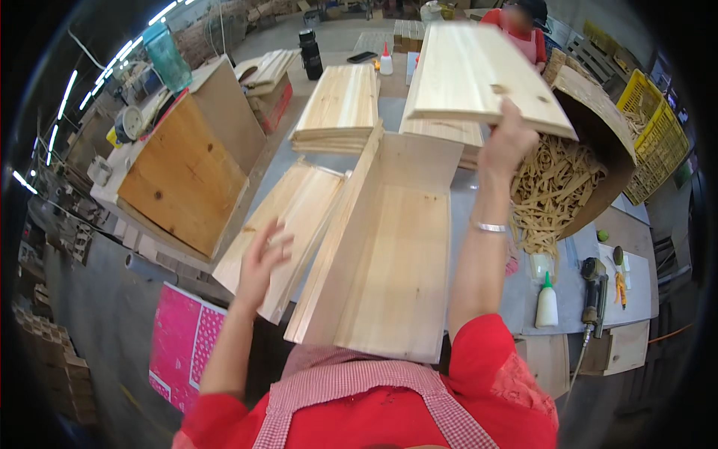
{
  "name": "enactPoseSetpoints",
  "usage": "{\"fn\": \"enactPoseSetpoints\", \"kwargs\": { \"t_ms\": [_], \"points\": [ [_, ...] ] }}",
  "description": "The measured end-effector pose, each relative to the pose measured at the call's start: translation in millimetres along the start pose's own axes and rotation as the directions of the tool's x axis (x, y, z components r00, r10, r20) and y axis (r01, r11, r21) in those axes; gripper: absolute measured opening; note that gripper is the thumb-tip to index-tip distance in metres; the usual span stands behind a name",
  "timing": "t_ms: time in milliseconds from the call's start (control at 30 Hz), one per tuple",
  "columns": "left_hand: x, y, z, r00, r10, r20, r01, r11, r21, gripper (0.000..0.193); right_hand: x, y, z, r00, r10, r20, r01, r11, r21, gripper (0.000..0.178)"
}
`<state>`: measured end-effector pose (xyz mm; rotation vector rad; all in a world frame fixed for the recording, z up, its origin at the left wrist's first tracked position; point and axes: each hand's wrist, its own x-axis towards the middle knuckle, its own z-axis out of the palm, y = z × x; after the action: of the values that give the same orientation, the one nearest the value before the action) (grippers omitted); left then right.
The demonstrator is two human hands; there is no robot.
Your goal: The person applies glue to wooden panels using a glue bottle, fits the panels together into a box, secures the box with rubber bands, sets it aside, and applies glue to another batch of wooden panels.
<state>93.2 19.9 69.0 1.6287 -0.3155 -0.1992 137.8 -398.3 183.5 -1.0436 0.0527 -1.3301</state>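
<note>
My right hand (508,142) grips the near right edge of a pale wooden board (482,71), raised at the far right. My left hand (263,262) has its fingers apart and is slightly blurred. It is over or against another wooden board (295,209); whether it touches it I cannot tell. Between my arms lies a partly built wooden box (396,277), with a base panel, a long left side and a far end panel. Its right side has no visible wall. Behind it is a stack of boards (336,105), and a second pile (449,131) lies partly hidden under the raised board.
A white glue bottle with green cap (547,305) and an air nail gun (594,292) lie at right. Beyond them, a tipped container (598,112) spills tan strips (550,187). A wooden cabinet (183,176) stands left. Another person (516,34) is at the far side.
</note>
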Motion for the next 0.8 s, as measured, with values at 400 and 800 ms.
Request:
{"fn": "enactPoseSetpoints", "kwargs": {
  "t_ms": [400, 800],
  "points": [
    [241.1, 84.8, 130.5, 0.930, -0.039, 0.365, -0.138, 0.885, 0.445, 0.059, -200.8, -168.7, -199.3, 1.000, 0.001, 0.008, 0.004, 0.792, -0.610, 0.050],
    [355.6, 22.7, 177.5, 0.721, -0.003, 0.693, -0.692, 0.054, 0.720, 0.030, -252.1, -169.3, -220.5, 0.908, 0.411, 0.077, -0.182, 0.555, -0.812, 0.046]
  ]
}}
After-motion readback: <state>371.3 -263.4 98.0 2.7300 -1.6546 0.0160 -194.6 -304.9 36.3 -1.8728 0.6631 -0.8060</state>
